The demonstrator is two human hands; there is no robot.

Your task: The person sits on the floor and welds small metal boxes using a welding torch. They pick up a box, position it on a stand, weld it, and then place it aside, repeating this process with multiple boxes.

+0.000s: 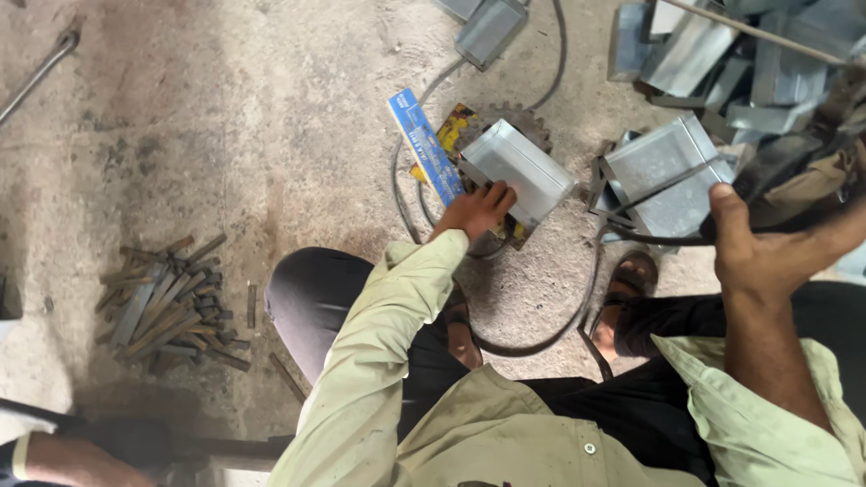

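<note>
The sheet-metal box (521,169) lies tilted at the centre of the frame, resting on a toothed disc (505,122) on the concrete floor (225,135), with a blue flat packet (424,144) just beside it on its left. The left hand (475,211) grips its lower left corner, fingers laid over the edge. The right hand (753,248), at the right of the frame, is closed around a dark cable (649,236) that loops down past a sandalled foot. The box looks like thin galvanised sheet: light and stiff, probably smooth enough to slip, with folded edges that may be sharp. Holding it across a corner or along a folded seam seems safest. More such boxes (722,54) are piled at the upper right; short metal bars (171,302) lie at the lower left.
</note>
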